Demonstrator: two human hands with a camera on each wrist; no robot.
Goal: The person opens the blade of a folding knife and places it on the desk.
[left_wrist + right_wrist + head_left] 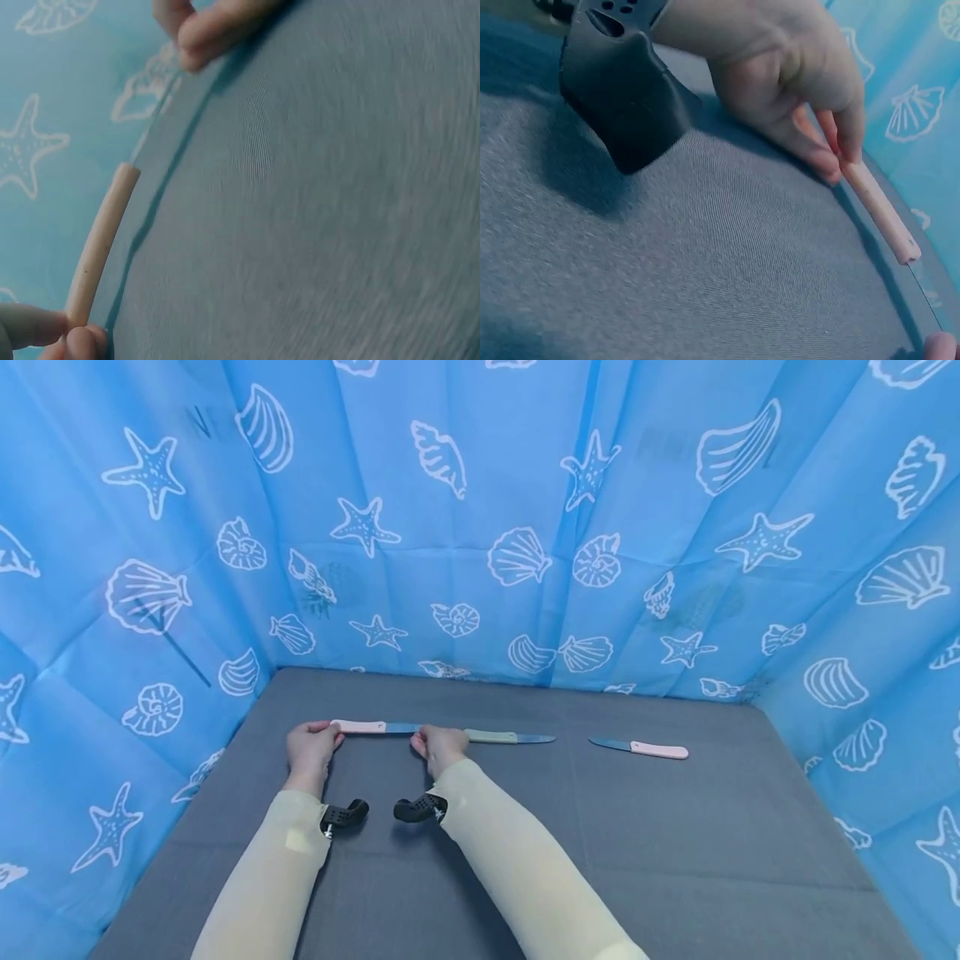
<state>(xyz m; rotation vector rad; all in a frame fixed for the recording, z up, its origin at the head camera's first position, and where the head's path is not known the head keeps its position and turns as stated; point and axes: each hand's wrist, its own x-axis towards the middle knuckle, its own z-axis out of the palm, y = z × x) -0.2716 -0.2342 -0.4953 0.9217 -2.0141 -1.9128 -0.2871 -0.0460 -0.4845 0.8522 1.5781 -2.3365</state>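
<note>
A paring knife with a pale pink handle [360, 727] is held level just above the grey table, its shadow falling beneath it in both wrist views. My left hand [309, 758] pinches the butt of the handle between thumb and fingers. At the other end, my right hand [444, 748] pinches the blade [401, 728] near its tip, which the fingers hide. Just right of that hand lies a knife with a light green handle [491, 737], blade pointing right. Farther right, another pink-handled knife [660, 750] lies with its blade pointing left.
A grey cloth covers the table [675, 835]. Blue curtains [480, 527] with white shells and starfish rise behind it and at both sides. Each wrist carries a black mount, the left mount [347, 814] and the right mount [417, 808] facing each other.
</note>
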